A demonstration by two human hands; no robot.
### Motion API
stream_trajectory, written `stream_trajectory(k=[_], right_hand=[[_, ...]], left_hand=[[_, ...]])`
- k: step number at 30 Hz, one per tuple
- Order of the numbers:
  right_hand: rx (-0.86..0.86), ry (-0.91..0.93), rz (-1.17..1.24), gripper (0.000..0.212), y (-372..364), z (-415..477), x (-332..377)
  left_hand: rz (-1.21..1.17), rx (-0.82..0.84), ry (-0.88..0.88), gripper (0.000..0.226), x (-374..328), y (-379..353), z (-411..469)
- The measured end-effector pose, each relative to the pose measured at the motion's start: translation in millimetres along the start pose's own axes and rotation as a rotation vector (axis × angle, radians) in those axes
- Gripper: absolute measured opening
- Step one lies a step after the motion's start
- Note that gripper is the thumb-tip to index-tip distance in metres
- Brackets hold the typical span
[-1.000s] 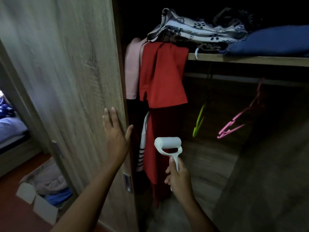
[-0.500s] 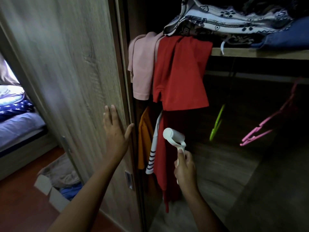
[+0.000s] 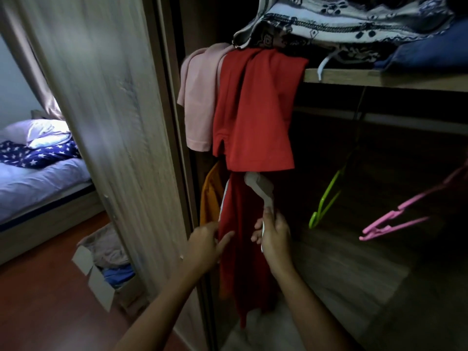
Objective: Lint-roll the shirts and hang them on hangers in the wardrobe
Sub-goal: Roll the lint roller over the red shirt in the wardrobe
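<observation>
The left hand [image 3: 206, 245], lifted off the wardrobe door [image 3: 109, 122], is seen open-fingered at the hanging red shirt [image 3: 240, 224]; just beside it, the lint roller [image 3: 260, 187] is gripped in the right hand [image 3: 274, 236], rolling apparently imminent.

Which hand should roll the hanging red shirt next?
The right hand: it already grips the lint roller, whose head sits against the hanging red shirt. The left hand carries no tool; its fingers rest at the shirt's left edge, so it suits steadying the cloth.
</observation>
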State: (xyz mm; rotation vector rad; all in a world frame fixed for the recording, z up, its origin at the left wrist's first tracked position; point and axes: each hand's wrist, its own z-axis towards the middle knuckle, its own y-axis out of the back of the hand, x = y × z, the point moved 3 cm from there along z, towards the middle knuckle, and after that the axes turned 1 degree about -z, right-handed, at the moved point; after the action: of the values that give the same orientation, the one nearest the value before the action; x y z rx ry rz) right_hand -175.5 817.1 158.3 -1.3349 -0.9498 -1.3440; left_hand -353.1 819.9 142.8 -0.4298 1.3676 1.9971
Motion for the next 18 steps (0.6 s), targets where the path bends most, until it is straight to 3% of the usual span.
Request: stream_trajectory(k=[3, 6, 14, 18], right_hand=[[0.037, 0.003, 0.017, 0.026, 0, 8, 2], [0.127, 0.031, -0.065, 0.024, -5, 4, -12], [0.716, -0.246, -0.348, 0.02, -2, -48, -96], [0.796, -0.279, -0.326, 0.015, -1, -23, -73]], left_hand=[[-0.234, 0.048, 0.132, 0.019, 5, -6, -18], [-0.36, -0.002, 0.192, 0.014, 5, 2, -35], [-0.175, -0.253, 0.293, 0.025, 39, 43, -70], [-0.123, -0.251, 0.267, 0.028, 25, 55, -78]])
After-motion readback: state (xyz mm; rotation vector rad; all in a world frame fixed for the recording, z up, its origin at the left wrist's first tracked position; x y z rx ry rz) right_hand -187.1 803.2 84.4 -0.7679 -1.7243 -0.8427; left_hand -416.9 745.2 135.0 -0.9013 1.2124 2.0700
